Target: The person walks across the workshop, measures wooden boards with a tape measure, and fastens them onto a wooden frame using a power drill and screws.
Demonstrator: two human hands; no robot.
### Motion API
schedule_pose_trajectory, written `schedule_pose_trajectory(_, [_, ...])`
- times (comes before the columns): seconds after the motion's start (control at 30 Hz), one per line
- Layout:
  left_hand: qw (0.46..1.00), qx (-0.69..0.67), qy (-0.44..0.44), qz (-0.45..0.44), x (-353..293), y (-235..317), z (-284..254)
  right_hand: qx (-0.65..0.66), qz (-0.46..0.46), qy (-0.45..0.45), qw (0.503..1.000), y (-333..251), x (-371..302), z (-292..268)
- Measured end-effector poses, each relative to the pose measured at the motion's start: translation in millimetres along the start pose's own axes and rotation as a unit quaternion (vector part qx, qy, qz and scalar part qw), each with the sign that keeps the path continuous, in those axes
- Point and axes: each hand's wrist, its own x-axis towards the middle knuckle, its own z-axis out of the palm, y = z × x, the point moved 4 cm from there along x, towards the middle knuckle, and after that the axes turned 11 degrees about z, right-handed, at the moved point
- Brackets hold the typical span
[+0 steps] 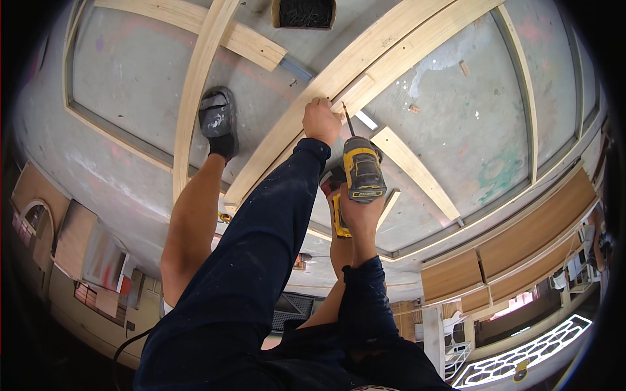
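Note:
My right hand [362,212] grips the handle of a yellow and black cordless drill driver [363,168]. Its long thin bit points away from me, and the tip is at the edge of a pale wooden beam [380,86]. Just left of the bit, my left hand [321,122] rests on the paired beams with its fingers curled in. A short wooden strip [354,92] lies along the beams, its near end beside those fingers. Whatever the left fingers may hold is hidden.
Pale timber framing covers the grey, paint-stained floor [456,124], with a crosspiece [417,173] to the right and a long curved-looking beam [201,85] to the left. A box of dark screws [304,13] stands at the far side. My shod foot [218,114] is between beams.

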Motion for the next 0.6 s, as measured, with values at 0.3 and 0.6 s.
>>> schedule_pose_trajectory(0.3, [1.0, 0.004, -0.017, -0.013, 1.6, 2.1, -0.7, -0.019, 0.019, -0.015, 1.0, -3.4, 11.5, 3.1])
schedule_pose_trajectory(0.6, [1.0, 0.008, -0.02, -0.023, 1.0, 3.9, 0.0, -0.052, 0.027, -0.039, 0.998, 3.1, 24.9, 9.9])
